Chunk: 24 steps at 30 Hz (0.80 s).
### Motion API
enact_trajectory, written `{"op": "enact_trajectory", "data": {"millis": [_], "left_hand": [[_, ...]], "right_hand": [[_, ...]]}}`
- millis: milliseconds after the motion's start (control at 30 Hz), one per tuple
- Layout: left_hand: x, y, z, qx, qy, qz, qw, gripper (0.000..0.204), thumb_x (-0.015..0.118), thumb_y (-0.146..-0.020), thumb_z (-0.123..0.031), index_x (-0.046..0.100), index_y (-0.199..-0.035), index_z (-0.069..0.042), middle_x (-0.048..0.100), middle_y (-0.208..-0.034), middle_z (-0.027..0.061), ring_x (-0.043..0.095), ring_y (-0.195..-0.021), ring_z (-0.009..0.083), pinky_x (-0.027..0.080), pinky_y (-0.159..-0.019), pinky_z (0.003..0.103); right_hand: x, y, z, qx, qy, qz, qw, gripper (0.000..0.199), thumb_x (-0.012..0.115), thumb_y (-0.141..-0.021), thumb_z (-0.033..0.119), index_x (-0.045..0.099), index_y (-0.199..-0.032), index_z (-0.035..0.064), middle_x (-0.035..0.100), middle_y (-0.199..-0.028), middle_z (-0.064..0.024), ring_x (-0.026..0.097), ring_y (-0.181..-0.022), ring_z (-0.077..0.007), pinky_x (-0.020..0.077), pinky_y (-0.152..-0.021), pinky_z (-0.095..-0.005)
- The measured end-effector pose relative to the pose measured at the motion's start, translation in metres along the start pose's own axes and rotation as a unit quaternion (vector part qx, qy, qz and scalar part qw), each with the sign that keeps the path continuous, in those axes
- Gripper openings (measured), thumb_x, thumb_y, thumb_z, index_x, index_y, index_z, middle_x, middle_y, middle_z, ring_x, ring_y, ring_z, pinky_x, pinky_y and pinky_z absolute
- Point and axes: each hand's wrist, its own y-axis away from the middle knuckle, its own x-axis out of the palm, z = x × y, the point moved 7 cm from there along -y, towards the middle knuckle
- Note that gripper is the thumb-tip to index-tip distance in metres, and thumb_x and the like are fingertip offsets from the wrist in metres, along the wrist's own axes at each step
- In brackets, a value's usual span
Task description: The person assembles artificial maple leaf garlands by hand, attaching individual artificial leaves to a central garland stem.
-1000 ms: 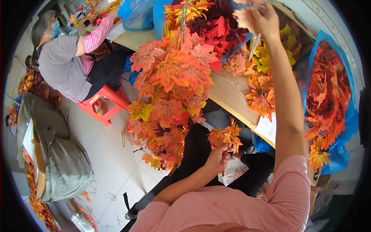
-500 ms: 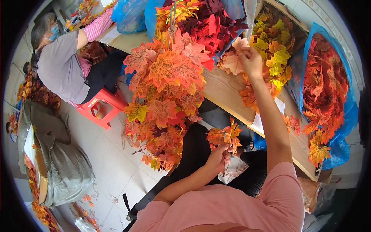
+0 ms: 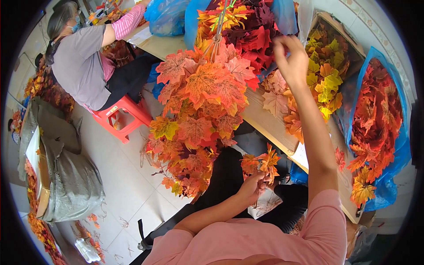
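My left hand (image 3: 251, 187) is low over my lap, closed on a small bunch of orange artificial maple leaves (image 3: 263, 161). My right hand (image 3: 291, 59) is raised over the wooden table (image 3: 265, 126), fingers curled, just above pale orange leaves (image 3: 274, 99) lying there. Whether it pinches a leaf is unclear. A big hanging cluster of orange and red leaves (image 3: 198, 110) droops left of both hands.
Dark red leaves (image 3: 254, 31), a box of yellow-green leaves (image 3: 327, 75) and a blue bag of orange-red leaves (image 3: 375, 128) crowd the table. Another person (image 3: 84, 62) sits on a red stool (image 3: 121, 117) at far left. Grey sacks (image 3: 66, 176) stand on the tiled floor.
My right hand came down from high above the table to the leaf pile and now hovers just over it. My left hand has kept still with its bunch.
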Motion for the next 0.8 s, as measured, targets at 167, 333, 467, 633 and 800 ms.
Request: {"op": "enact_trajectory", "data": {"millis": [167,333,467,633,800], "left_hand": [[0.006,-0.002,-0.001,-0.007,0.018,0.022,1.0,0.012,0.047,-0.087,-0.016,0.052,-0.095,-0.008,0.047,-0.075,-0.0031,0.034,-0.049,0.0017,0.03,-0.044,0.017],[-0.007,-0.001,-0.011,0.013,0.036,-0.006,0.999,0.012,0.046,-0.088,-0.016,0.051,-0.094,-0.007,0.047,-0.075,-0.0019,0.035,-0.048,0.0018,0.03,-0.043,0.017],[-0.01,0.001,-0.017,0.025,0.029,-0.005,0.999,0.011,0.045,-0.089,-0.016,0.051,-0.094,-0.007,0.046,-0.076,-0.002,0.037,-0.048,0.0009,0.031,-0.042,0.017],[-0.007,0.0,-0.016,0.02,0.023,0.019,0.999,0.01,0.045,-0.089,-0.016,0.05,-0.092,-0.008,0.049,-0.078,-0.0015,0.036,-0.049,0.0008,0.03,-0.043,0.015],[-0.004,0.002,-0.004,-0.004,0.012,0.003,1.0,0.011,0.046,-0.088,-0.016,0.051,-0.095,-0.009,0.048,-0.078,-0.0019,0.037,-0.052,0.0009,0.031,-0.044,0.016]], "right_hand": [[0.126,-0.059,-0.006,-0.076,0.109,0.197,0.971,0.02,0.056,-0.072,0.016,0.065,-0.087,0.0063,0.064,-0.085,-0.0164,0.06,-0.083,-0.0325,0.048,-0.075,-0.0424],[0.186,-0.041,-0.014,0.04,0.285,0.391,0.874,0.028,0.053,-0.076,0.017,0.062,-0.1,0.0072,0.061,-0.106,-0.0115,0.056,-0.102,-0.0273,0.0411,-0.087,-0.0398],[0.188,-0.034,-0.037,0.054,0.316,0.37,0.872,0.033,0.056,-0.075,0.02,0.058,-0.107,0.0123,0.06,-0.109,-0.0099,0.054,-0.105,-0.0269,0.0393,-0.088,-0.0413],[0.151,-0.048,-0.061,0.095,0.199,0.337,0.915,0.031,0.056,-0.072,0.019,0.062,-0.103,0.0175,0.063,-0.101,-0.0111,0.059,-0.096,-0.0283,0.0454,-0.083,-0.0414],[0.111,-0.048,-0.086,0.163,0.064,0.274,0.946,0.033,0.056,-0.069,0.017,0.065,-0.1,0.0197,0.065,-0.096,-0.0089,0.06,-0.093,-0.0266,0.0474,-0.081,-0.0365]]}}
